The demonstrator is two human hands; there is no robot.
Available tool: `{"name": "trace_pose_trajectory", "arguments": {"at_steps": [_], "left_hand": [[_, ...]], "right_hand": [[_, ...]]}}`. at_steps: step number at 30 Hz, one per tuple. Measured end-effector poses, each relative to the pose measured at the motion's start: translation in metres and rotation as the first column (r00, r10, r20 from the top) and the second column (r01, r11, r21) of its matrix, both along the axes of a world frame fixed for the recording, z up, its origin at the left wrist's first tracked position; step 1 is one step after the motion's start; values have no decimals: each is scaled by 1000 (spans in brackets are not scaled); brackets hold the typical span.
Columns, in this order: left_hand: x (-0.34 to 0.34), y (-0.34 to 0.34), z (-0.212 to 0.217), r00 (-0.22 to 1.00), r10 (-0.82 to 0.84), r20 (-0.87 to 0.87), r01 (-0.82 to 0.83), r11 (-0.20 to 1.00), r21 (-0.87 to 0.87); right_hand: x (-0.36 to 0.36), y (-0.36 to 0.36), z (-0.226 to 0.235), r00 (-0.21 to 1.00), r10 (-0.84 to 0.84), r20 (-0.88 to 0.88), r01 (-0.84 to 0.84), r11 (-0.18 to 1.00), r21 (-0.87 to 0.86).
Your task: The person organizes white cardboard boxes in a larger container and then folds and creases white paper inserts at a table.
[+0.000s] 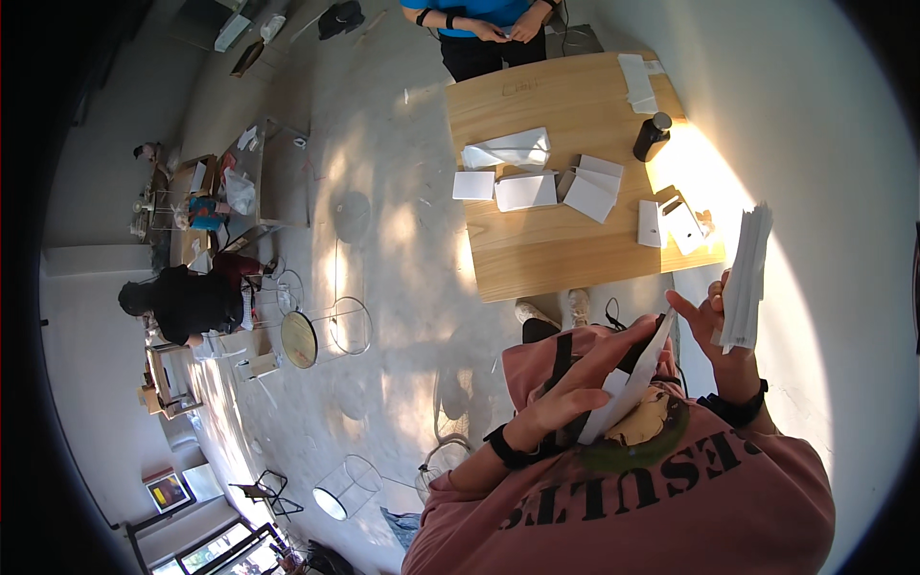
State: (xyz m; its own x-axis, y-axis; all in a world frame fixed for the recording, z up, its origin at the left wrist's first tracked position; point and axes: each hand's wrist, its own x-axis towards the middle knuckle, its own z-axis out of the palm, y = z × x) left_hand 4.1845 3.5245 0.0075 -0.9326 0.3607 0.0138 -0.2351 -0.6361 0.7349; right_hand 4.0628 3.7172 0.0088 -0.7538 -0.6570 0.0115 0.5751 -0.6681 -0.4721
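My left hand [580,383] grips a thin white folded card piece [628,388] close to my chest; a dark patch shows beside it, and I cannot make out what that is. In my right hand [707,326] stands an upright stack of flat white card pieces [747,273], seen mostly edge-on. The right hand's fingers close round the stack, while one finger or thumb reaches toward the top end of the left hand's piece. Whether it touches is hard to tell. Both hands are short of the wooden table's [517,264] near edge.
Small white boxes [525,192] and a white plastic bag [508,149] lie on the table. More boxes [652,222] are by its right edge, near a black bottle [653,136]. A person in blue [489,29] stands across. Wire stools [299,339] and a seated person [201,302] are left.
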Motion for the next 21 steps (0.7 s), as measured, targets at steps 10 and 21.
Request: {"name": "trace_pose_trajectory", "arguments": {"at_steps": [10, 21], "left_hand": [[-1, -4, 4, 990, 97, -98, -116, 972, -206], [25, 0, 9, 748, 447, -490, -626, 720, -299]], "right_hand": [[13, 14, -7, 997, 56, 61, -54, 998, -25], [9, 11, 5, 962, 186, -201, -233, 941, -244]]}}
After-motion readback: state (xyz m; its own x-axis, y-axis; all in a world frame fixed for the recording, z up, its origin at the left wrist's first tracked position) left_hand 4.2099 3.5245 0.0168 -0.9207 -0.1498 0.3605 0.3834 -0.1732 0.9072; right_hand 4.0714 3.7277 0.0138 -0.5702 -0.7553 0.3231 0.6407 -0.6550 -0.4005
